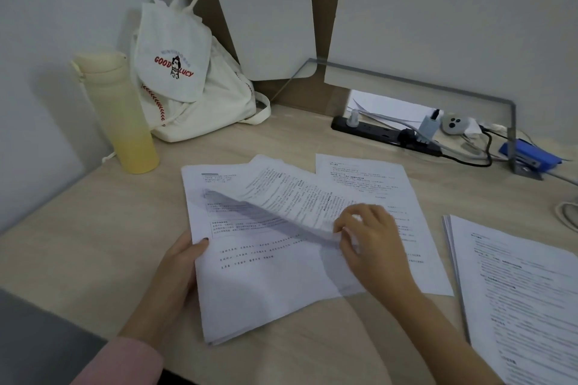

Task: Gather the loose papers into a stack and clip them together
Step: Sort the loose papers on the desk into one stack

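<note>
A small stack of printed papers (266,284) lies in the middle of the wooden desk (103,228). My left hand (178,272) grips its left edge, thumb on top. My right hand (372,244) pinches the near edge of a tilted sheet (291,194) that is lifted over the stack. Another loose sheet (369,181) lies flat behind and under my right hand. A separate pile of papers (516,284) sits at the right edge. No clip is clearly visible; a blue stapler-like object (528,155) lies at the far right.
A yellow bottle (125,116) and a white canvas bag (194,81) stand at the back left. A black power strip (387,134) with plugs and cables lies at the back under a metal frame (513,122).
</note>
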Action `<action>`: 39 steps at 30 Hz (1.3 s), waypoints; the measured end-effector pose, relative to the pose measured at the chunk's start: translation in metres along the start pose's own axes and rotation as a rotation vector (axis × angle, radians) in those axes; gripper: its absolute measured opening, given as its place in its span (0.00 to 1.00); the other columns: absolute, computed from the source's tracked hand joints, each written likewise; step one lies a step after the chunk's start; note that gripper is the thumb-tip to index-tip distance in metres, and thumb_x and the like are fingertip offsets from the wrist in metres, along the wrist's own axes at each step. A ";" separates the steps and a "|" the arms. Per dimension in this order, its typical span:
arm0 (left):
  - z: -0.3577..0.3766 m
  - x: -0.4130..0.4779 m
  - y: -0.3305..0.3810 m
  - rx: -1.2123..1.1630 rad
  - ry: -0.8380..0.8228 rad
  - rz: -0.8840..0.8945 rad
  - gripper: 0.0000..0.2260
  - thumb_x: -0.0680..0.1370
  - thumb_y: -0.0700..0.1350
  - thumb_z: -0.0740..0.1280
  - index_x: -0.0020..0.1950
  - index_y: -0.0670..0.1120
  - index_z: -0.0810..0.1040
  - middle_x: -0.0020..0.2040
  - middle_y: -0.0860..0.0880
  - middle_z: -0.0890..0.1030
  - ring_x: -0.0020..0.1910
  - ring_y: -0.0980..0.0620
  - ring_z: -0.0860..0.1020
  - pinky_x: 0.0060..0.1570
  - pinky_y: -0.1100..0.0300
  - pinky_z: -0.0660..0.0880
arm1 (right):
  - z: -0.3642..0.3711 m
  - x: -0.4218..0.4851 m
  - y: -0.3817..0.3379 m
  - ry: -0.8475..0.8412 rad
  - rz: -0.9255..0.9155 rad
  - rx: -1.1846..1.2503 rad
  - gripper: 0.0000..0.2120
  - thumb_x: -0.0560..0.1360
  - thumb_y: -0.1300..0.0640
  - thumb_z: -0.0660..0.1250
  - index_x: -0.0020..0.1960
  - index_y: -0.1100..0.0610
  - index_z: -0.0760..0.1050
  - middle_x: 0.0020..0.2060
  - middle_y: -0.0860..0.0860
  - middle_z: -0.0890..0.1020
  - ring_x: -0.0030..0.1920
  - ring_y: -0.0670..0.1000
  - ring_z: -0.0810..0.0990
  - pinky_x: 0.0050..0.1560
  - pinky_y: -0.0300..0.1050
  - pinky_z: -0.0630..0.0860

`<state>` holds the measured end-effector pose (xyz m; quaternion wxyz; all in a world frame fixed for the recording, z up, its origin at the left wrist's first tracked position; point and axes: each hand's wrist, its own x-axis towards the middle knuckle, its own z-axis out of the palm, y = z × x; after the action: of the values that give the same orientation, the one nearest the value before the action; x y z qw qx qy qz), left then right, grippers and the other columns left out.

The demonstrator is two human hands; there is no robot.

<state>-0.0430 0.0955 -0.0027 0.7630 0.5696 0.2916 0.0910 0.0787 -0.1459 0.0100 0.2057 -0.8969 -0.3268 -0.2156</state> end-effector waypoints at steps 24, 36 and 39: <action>-0.013 0.024 0.005 0.302 0.017 -0.160 0.07 0.75 0.37 0.58 0.44 0.45 0.75 0.42 0.45 0.78 0.36 0.47 0.73 0.32 0.59 0.64 | 0.012 0.046 0.011 -0.284 0.768 0.705 0.25 0.74 0.73 0.50 0.64 0.52 0.69 0.52 0.49 0.76 0.47 0.59 0.77 0.50 0.55 0.76; -0.007 0.011 0.000 0.411 0.043 -0.031 0.10 0.78 0.47 0.61 0.59 0.50 0.74 0.52 0.51 0.81 0.49 0.50 0.81 0.53 0.50 0.76 | 0.050 0.066 -0.008 -0.337 0.649 0.694 0.24 0.80 0.61 0.54 0.74 0.50 0.56 0.66 0.52 0.71 0.57 0.49 0.72 0.54 0.41 0.67; -0.006 0.009 -0.002 0.384 0.119 0.020 0.09 0.78 0.47 0.61 0.58 0.50 0.73 0.51 0.53 0.80 0.49 0.51 0.79 0.50 0.52 0.76 | 0.047 0.055 0.006 -0.351 0.598 0.406 0.18 0.79 0.63 0.56 0.68 0.57 0.67 0.66 0.55 0.70 0.57 0.52 0.74 0.52 0.38 0.66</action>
<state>-0.0390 0.1041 -0.0087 0.6208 0.7012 0.3425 0.0748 0.1322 -0.0986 -0.0015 0.3734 -0.9168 -0.1176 0.0792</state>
